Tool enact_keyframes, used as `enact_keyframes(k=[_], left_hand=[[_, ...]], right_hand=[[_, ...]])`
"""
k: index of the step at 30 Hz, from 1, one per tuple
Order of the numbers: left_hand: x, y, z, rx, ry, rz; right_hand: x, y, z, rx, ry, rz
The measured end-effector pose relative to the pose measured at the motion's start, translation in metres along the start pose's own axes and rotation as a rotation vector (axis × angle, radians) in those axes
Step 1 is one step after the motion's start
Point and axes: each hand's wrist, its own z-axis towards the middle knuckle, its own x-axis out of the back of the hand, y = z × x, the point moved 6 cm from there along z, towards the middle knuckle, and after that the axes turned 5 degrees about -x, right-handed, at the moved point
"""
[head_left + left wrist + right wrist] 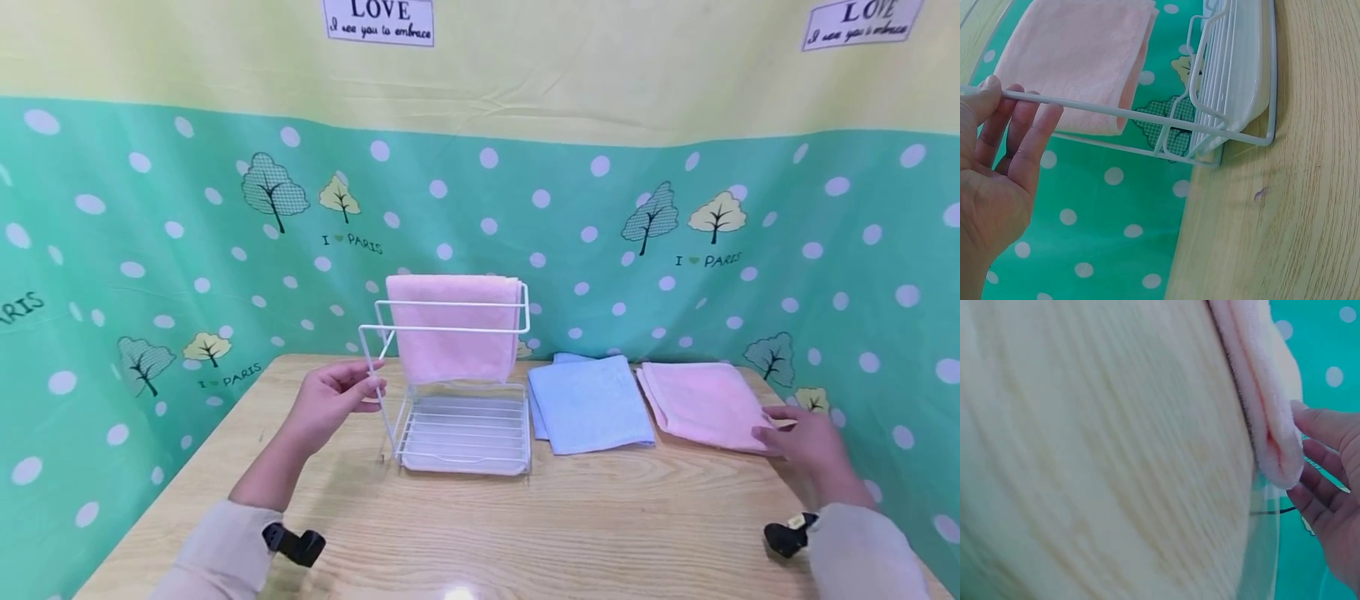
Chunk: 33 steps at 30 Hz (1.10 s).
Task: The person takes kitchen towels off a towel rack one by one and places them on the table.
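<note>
In the head view a white wire rack (pixel 445 330) stands on the table, with a folded pink towel (pixel 453 354) draped over its top. My left hand (pixel 337 396) pinches the rack's left upright bar between thumb and fingers; the left wrist view shows the same thin bar (pixel 1100 109) in the fingertips. To the right lies a second folded pink towel (pixel 705 404). My right hand (pixel 806 442) grips its right edge, thumb on one face and fingers around the folded end. The right wrist view shows the towel's thick folded layers (pixel 1272 431) at the fingertips.
A white tray (pixel 465 461) sits in the base of the rack under the wires. Folded blue cloth (pixel 592 408) lies between the rack and the flat pink towel. The wooden table (pixel 570 533) ends at a green dotted curtain (pixel 487 192) behind and at the sides.
</note>
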Motion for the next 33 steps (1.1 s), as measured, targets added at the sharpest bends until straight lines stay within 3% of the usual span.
enact_keyframes(k=[9, 33], left_hand=[[-0.002, 0.0, 0.002, 0.016, 0.008, 0.0], [-0.001, 0.001, 0.0, 0.02, 0.008, -0.009]], right_hand=[[0.006, -0.026, -0.011, 0.106, 0.098, -0.024], [-0.007, -0.088, -0.035, 0.312, 0.156, -0.029]])
